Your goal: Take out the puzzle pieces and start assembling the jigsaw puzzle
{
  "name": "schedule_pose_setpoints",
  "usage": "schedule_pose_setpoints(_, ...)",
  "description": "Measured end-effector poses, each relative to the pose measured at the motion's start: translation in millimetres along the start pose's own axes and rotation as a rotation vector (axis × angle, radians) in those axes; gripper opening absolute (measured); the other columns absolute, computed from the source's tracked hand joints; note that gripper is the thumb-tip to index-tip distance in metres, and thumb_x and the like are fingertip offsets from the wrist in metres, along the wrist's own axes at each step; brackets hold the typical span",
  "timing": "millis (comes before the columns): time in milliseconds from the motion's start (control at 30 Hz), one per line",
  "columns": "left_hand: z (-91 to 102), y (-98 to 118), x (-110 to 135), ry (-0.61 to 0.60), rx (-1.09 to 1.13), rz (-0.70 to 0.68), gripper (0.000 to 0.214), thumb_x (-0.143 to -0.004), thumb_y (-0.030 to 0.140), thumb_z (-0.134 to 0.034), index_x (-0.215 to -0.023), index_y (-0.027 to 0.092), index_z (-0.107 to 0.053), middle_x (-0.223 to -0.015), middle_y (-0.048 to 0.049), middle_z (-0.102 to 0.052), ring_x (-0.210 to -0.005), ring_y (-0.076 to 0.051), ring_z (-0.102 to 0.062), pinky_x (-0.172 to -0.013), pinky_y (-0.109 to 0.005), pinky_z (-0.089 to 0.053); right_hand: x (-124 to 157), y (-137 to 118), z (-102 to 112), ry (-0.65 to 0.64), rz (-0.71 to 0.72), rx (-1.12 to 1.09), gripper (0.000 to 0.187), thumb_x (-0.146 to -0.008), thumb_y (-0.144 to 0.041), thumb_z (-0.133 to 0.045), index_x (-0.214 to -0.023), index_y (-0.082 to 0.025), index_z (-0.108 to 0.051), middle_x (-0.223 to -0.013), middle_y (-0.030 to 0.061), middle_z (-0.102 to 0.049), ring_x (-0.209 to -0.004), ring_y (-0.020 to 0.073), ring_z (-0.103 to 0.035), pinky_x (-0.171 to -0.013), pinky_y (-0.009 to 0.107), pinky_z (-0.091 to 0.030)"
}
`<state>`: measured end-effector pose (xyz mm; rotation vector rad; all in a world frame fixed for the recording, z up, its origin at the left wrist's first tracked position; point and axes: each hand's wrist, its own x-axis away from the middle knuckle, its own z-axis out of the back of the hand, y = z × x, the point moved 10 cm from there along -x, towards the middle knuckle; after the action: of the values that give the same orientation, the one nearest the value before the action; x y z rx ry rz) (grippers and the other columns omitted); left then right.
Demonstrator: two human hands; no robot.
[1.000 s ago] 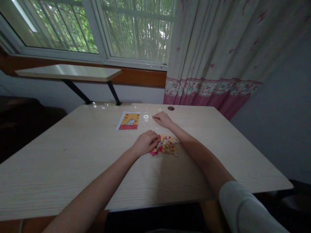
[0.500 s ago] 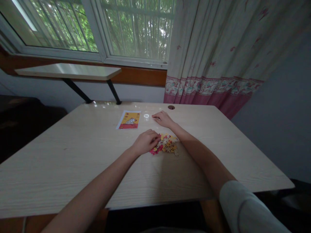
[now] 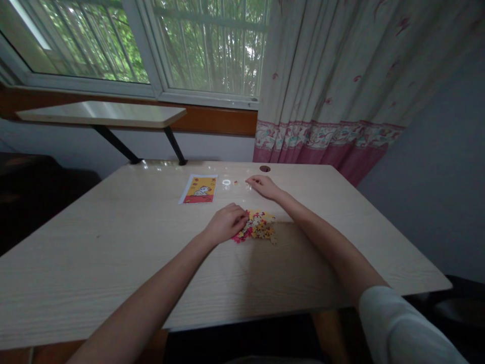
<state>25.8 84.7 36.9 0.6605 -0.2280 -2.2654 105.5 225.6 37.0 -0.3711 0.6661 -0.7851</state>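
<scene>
A heap of small jigsaw puzzle pieces [image 3: 261, 225] in yellow, pink and white lies in the middle of the table. At its left edge rests my left hand [image 3: 227, 222], fingers curled inward and touching the pieces; what they hold, if anything, is hidden. Beyond the heap, my right hand [image 3: 264, 186] is low over the tabletop with thumb and fingertips together, and I cannot make out what is between them. A single small puzzle piece [image 3: 235, 182] lies just left of those fingertips. Left of both hands is a picture card [image 3: 200, 190] with a white animal on yellow and red.
The pale wooden table [image 3: 113, 263] has a round cable hole [image 3: 264, 169] near its back edge. A raised shelf [image 3: 106, 112] on black legs stands at the back left. Behind are a window and a flowered curtain [image 3: 318, 91].
My right hand has moved slightly right, uncovering the single piece on the table. My left hand stays at the heap. The whole view has shifted a little.
</scene>
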Motion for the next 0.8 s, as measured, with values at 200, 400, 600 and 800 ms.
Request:
schedule_pose_setpoints(200,-1.7,0,0,0.015,0.000,-0.005,0.017,-0.087,0.020,-0.048,-0.086,0.017,-0.064,-0.085,-0.0079,-0.066,-0.084,-0.020,-0.058,-0.077,-0.032,-0.047,69,-30,21,-0.152,0.089,0.031,0.029,-0.093,-0.033,-0.046,-0.095,-0.018,-0.070,-0.092,0.0068,-0.071,-0.085,0.0164,-0.063,-0.078,0.029,-0.047)
schedule_pose_setpoints(400,-2.6,1,0,0.002,-0.028,-0.013,0.017,-0.087,0.020,-0.048,-0.087,0.016,-0.065,-0.086,-0.0083,-0.066,-0.085,-0.020,-0.057,-0.076,-0.031,-0.048,119,-30,40,-0.173,0.168,0.169,0.028,-0.090,-0.037,-0.053,-0.100,-0.016,-0.069,-0.091,0.0088,-0.069,-0.087,0.0183,-0.061,-0.081,0.033,-0.046)
schedule_pose_setpoints(600,-0.3,5,0,-0.010,-0.042,-0.015,0.019,-0.088,0.021,-0.047,-0.086,0.015,-0.064,-0.085,-0.0083,-0.065,-0.085,-0.020,-0.057,-0.077,-0.031,-0.048,130,-22,40,-0.222,0.231,0.364,0.031,-0.080,-0.044,-0.066,-0.098,-0.019,-0.071,-0.093,0.0095,-0.068,-0.087,0.0205,-0.061,-0.078,0.034,-0.044)
schedule_pose_setpoints(800,0.7,6,0,-0.008,-0.038,-0.033,0.020,-0.089,0.021,-0.046,-0.086,0.015,-0.064,-0.086,-0.0079,-0.065,-0.085,-0.020,-0.057,-0.077,-0.031,-0.047,129,-33,40,-0.168,0.299,0.309,0.018,-0.085,-0.033,-0.062,-0.082,-0.017,-0.070,-0.079,0.0058,-0.068,-0.076,0.0170,-0.061,-0.072,0.030,-0.045)
